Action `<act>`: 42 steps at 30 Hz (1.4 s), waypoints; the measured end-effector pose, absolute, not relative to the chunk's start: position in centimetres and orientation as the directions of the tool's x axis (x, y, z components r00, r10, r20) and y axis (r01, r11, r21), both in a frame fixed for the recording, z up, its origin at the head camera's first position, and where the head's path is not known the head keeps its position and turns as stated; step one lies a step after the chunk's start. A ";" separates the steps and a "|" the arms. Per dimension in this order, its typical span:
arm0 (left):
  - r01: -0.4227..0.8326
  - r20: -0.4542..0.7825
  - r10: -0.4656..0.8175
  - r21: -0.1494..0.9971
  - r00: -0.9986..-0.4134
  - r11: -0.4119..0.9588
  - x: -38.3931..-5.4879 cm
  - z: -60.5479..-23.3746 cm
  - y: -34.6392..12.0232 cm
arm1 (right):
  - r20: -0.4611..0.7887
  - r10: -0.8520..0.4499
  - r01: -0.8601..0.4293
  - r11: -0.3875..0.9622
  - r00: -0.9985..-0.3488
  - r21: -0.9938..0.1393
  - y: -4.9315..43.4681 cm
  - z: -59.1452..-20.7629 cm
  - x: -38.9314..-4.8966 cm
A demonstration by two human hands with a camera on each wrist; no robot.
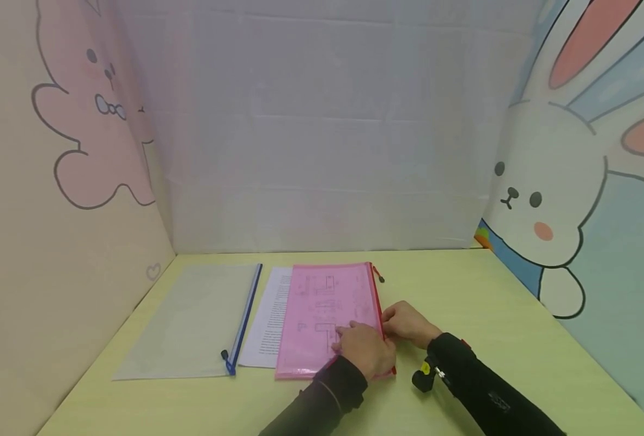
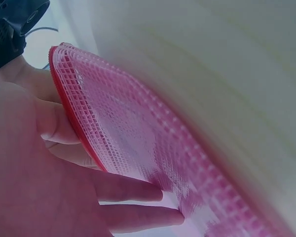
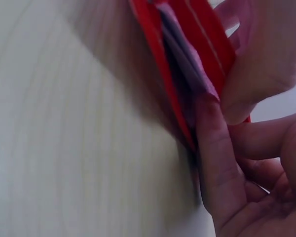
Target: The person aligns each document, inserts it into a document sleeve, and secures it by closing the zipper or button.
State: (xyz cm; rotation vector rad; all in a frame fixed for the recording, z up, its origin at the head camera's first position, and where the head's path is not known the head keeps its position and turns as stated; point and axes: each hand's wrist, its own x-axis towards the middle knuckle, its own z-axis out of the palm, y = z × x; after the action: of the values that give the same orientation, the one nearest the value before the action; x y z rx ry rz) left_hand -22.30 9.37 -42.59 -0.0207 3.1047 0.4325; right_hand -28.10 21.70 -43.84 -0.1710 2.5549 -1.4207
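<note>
A pink mesh zipper pouch [image 1: 305, 303] with a red zipper edge lies flat on the table, printed drawings showing through it. My left hand [image 1: 367, 350] lies across its near right part. Two straight fingers [image 2: 138, 217] rest on the pink mesh in the left wrist view. At the right side my right hand [image 1: 409, 324] pinches the red zipper edge [image 3: 207, 39] between thumb and index finger. The lips stand apart there, and the index fingertip [image 3: 209, 111] sits at the gap. A red pull with a dark tag [image 1: 380, 277] is at the far corner.
Partly under the pouch, a printed paper sheet [image 1: 268, 321] sticks out on its left. Farther left lies a clear zipper pouch [image 1: 191, 321] with a dark blue zipper edge. Walls with cartoon drawings border the pale yellow table [image 1: 453, 278].
</note>
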 end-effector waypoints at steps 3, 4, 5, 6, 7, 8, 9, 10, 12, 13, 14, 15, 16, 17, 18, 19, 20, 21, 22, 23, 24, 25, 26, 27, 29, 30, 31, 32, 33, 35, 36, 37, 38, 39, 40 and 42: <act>-0.004 -0.003 -0.004 0.263 -1.000 0.965 -22.3 -42.6 9.3 | -0.155 -0.190 0.030 0.536 -0.970 -0.844 21.7 -43.8 -28.1; -0.004 -0.001 -0.004 0.260 -1.000 0.966 -22.2 -42.6 9.3 | -0.162 -0.189 0.036 0.539 -0.969 -0.842 21.7 -43.7 -28.1; -0.004 0.000 -0.004 0.257 -1.000 0.966 -22.2 -42.6 9.3 | -0.166 -0.191 0.037 0.543 -0.967 -0.839 21.8 -43.6 -28.0; -0.005 0.000 -0.005 0.253 -1.000 0.967 -22.2 -42.6 9.3 | -0.168 -0.195 0.034 0.552 -0.966 -0.833 21.8 -43.5 -28.0; -0.006 0.003 -0.007 0.252 -1.000 0.968 -22.2 -42.6 9.3 | -0.168 -0.197 0.029 0.561 -0.966 -0.828 21.9 -43.4 -28.0; -0.007 0.002 -0.008 0.249 -1.000 0.968 -22.2 -42.7 9.2 | -0.168 -0.197 0.027 0.569 -0.966 -0.822 21.9 -43.3 -28.0; -0.008 0.002 -0.009 0.243 -1.000 0.970 -22.2 -42.7 9.2 | -0.167 -0.196 0.026 0.572 -0.966 -0.820 22.0 -43.2 -28.0; -0.011 0.002 -0.011 0.236 -1.000 0.972 -22.2 -42.7 9.2 | -0.168 -0.195 0.027 0.574 -0.966 -0.819 22.2 -43.1 -28.0; -0.014 -0.002 -0.014 0.215 -1.000 0.977 -22.2 -42.7 9.2 | -0.170 -0.183 0.036 0.574 -0.968 -0.818 22.4 -42.9 -28.0; -0.015 -0.006 -0.014 0.199 -1.000 0.980 -22.2 -42.6 9.2 | -0.175 -0.173 0.046 0.569 -0.969 -0.821 22.6 -42.8 -28.0; -0.015 -0.011 -0.013 0.183 -1.000 0.983 -22.1 -42.6 9.2 | -0.177 -0.169 0.051 0.567 -0.970 -0.822 22.8 -42.7 -28.0; -0.013 -0.012 -0.012 0.162 -1.000 0.987 -22.1 -42.6 9.2 | -0.179 -0.161 0.057 0.567 -0.971 -0.821 23.0 -42.6 -27.9; -0.008 -0.014 -0.006 0.139 -1.000 0.990 -22.0 -42.6 9.1 | -0.180 -0.152 0.062 0.573 -0.972 -0.818 23.2 -42.6 -27.9; -0.003 -0.013 -0.001 0.119 -1.000 0.993 -22.0 -42.7 9.1 | -0.179 -0.142 0.065 0.580 -0.973 -0.812 23.4 -42.5 -27.9; 0.005 -0.011 0.006 0.100 -1.000 0.995 -22.0 -42.7 9.1 | -0.177 -0.133 0.066 0.590 -0.975 -0.805 23.6 -42.4 -27.9; 0.013 -0.006 0.014 0.085 -1.000 0.996 -21.9 -42.7 9.0 | -0.174 -0.127 0.064 0.598 -0.977 -0.799 23.9 -42.3 -27.9; 0.023 -0.004 0.023 0.073 -1.000 0.997 -21.9 -42.7 8.9 | -0.168 -0.118 0.061 0.613 -0.979 -0.788 24.1 -42.3 -28.0; 0.036 -0.003 0.037 0.061 -0.999 0.998 -21.9 -42.6 8.8 | -0.166 -0.104 0.066 0.623 -0.981 -0.779 24.4 -42.4 -28.2; 0.050 -0.008 0.050 0.050 -0.999 0.997 -21.9 -42.5 8.7 | -0.162 -0.094 0.067 0.634 -0.982 -0.771 24.8 -42.4 -28.4; 0.064 -0.014 0.065 0.048 -0.998 0.997 -21.9 -42.4 8.5 | -0.159 -0.083 0.069 0.643 -0.984 -0.763 25.1 -42.4 -28.6; 0.084 -0.027 0.085 0.046 -0.996 0.995 -21.9 -42.3 8.3 | -0.155 -0.071 0.071 0.652 -0.985 -0.754 25.4 -42.5 -28.8; 0.111 -0.043 0.112 0.039 -0.993 0.993 -22.0 -42.2 8.0 | -0.150 -0.061 0.072 0.662 -0.987 -0.746 25.7 -42.5 -29.0; 0.136 -0.059 0.138 0.040 -0.989 0.990 -22.0 -42.1 7.8 | -0.147 -0.050 0.075 0.672 -0.988 -0.737 26.1 -42.6 -29.2; 0.162 -0.074 0.165 0.038 -0.984 0.986 -22.2 -42.1 7.6 | -0.144 -0.042 0.078 0.677 -0.989 -0.732 26.4 -42.7 -29.3; 0.211 -0.105 0.215 0.045 -0.971 0.976 -22.4 -42.1 7.0 | -0.128 -0.028 0.069 0.717 -0.991 -0.694 27.0 -42.7 -29.5; 0.233 -0.118 0.238 0.050 -0.964 0.971 -22.5 -42.1 6.7 | -0.118 -0.024 0.062 0.739 -0.993 -0.671 27.3 -42.7 -29.6; 0.256 -0.125 0.260 0.051 -0.957 0.965 -22.5 -42.1 6.4 | -0.108 -0.021 0.055 0.760 -0.994 -0.647 27.6 -42.6 -29.7; 0.269 -0.134 0.274 0.056 -0.952 0.961 -22.6 -42.0 6.2 | -0.102 -0.013 0.054 0.780 -0.995 -0.624 27.9 -42.6 -29.9; 0.280 -0.143 0.286 0.062 -0.947 0.958 -22.7 -41.9 6.0 | -0.096 -0.007 0.052 0.799 -0.995 -0.599 28.2 -42.6 -30.0; 0.299 -0.157 0.309 0.080 -0.938 0.951 -22.8 -41.7 5.6 | -0.084 0.000 0.047 0.829 -0.997 -0.557 28.9 -42.4 -30.2; 0.310 -0.164 0.321 0.086 -0.933 0.947 -22.9 -41.6 5.4 | -0.080 0.002 0.046 0.835 -0.997 -0.549 29.1 -42.4 -30.3; 0.324 -0.167 0.334 0.086 -0.928 0.942 -23.0 -41.4 5.1 | -0.075 0.001 0.041 0.842 -0.997 -0.537 29.4 -42.4 -30.4; 0.338 -0.173 0.349 0.089 -0.921 0.937 -23.1 -41.4 4.9 | -0.067 -0.001 0.034 0.850 -0.998 -0.526 29.7 -42.4 -30.5; 0.357 -0.174 0.368 0.094 -0.913 0.930 -23.2 -41.4 4.7 | -0.059 -0.005 0.027 0.853 -0.998 -0.521 29.9 -42.5 -30.6; 0.379 -0.177 0.390 0.095 -0.904 0.921 -23.3 -41.4 4.4 | -0.049 -0.010 0.017 0.857 -0.999 -0.514 30.2 -42.5 -30.7; 0.423 -0.185 0.434 0.096 -0.882 0.901 -23.6 -41.3 3.9 | -0.027 -0.019 -0.003 0.862 -0.999 -0.506 30.5 -42.4 -30.9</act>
State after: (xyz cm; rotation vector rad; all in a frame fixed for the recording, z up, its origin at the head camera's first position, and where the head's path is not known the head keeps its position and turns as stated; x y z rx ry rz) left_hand -23.63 3.89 -41.27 0.6524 2.8636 0.0782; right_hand -30.87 30.50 -42.42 -0.0179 3.0011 -0.8159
